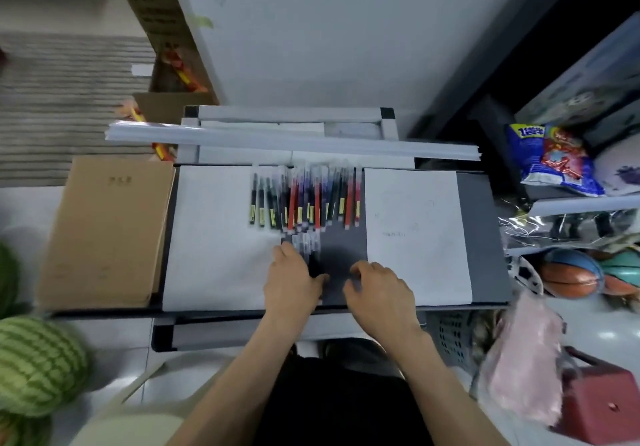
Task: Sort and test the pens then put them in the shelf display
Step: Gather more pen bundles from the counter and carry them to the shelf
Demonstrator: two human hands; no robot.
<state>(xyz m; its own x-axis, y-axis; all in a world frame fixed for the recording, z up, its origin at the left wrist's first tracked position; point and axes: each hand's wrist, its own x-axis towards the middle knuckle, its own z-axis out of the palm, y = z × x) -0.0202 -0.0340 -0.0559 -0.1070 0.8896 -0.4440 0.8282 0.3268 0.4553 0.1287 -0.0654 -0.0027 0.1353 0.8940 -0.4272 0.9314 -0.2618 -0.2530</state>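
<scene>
Several pens (304, 199) in clear sleeves, with black, red and blue barrels, lie side by side in a row across the middle of the dark grey table (481, 237). Just below the row, my left hand (291, 279) grips a small bunch of pens (306, 246) between fingers and thumb. Their sleeved ends stick out toward the row. My right hand (379, 286) hovers close beside it over the bare dark strip, fingers loosely curled with nothing visible in them. The view is blurred.
White paper sheets lie left (214, 237) and right (415, 234) of the pens. Long white strips (294, 140) lie across the table's back. A cardboard box (107, 227) stands at left; snack bags (554, 158), balls (571, 275) and a red bag (606, 404) crowd the right.
</scene>
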